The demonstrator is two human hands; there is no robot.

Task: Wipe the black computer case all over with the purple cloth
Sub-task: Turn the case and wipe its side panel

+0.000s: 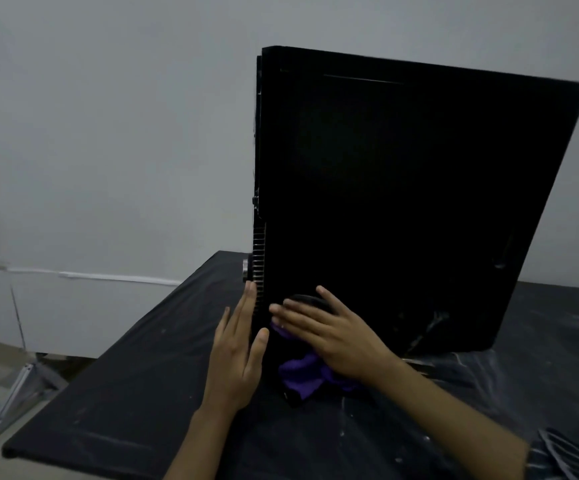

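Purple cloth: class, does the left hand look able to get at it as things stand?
Probably yes. The left hand rests flat on the case beside the cloth; the right hand covers its top, but its lower folds lie bare.

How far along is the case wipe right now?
Nothing provably done. In hand: right hand presses the purple cloth on the computer case near its lower corner; left hand braces its vented edge. Left: pale streaks low on the panel, likely the upper panel too.
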